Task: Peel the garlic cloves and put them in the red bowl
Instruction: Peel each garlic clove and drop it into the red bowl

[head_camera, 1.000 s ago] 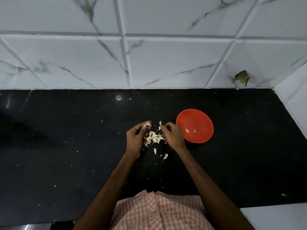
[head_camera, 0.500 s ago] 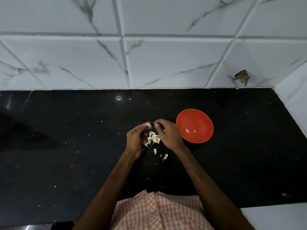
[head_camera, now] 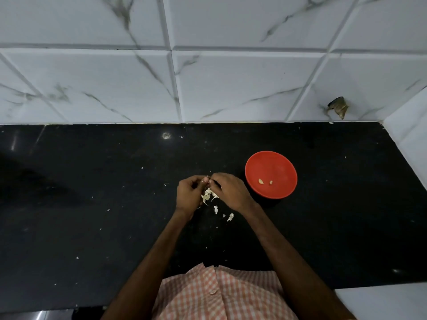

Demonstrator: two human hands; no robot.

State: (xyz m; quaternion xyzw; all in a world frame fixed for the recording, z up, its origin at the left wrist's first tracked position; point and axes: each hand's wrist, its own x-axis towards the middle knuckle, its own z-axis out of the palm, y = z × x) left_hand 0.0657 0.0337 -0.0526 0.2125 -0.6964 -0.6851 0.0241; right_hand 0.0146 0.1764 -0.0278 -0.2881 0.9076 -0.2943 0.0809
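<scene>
My left hand (head_camera: 188, 195) and my right hand (head_camera: 228, 191) meet fingertip to fingertip over the black counter, both pinching a small garlic clove (head_camera: 208, 179) that is mostly hidden between the fingers. Below the hands lies a pile of white garlic skins (head_camera: 208, 195). The red bowl (head_camera: 270, 174) stands just right of my right hand and holds two peeled cloves (head_camera: 261, 181).
Loose skin flakes (head_camera: 230, 217) are scattered on the counter (head_camera: 92, 204) near the hands. A white marble-tiled wall (head_camera: 208, 84) backs the counter, with a side wall at the right. A broken patch (head_camera: 337, 107) marks the wall at the right.
My right hand has moved left and up to meet my left hand; the two hands were apart over the skin pile and now pinch the clove together.
</scene>
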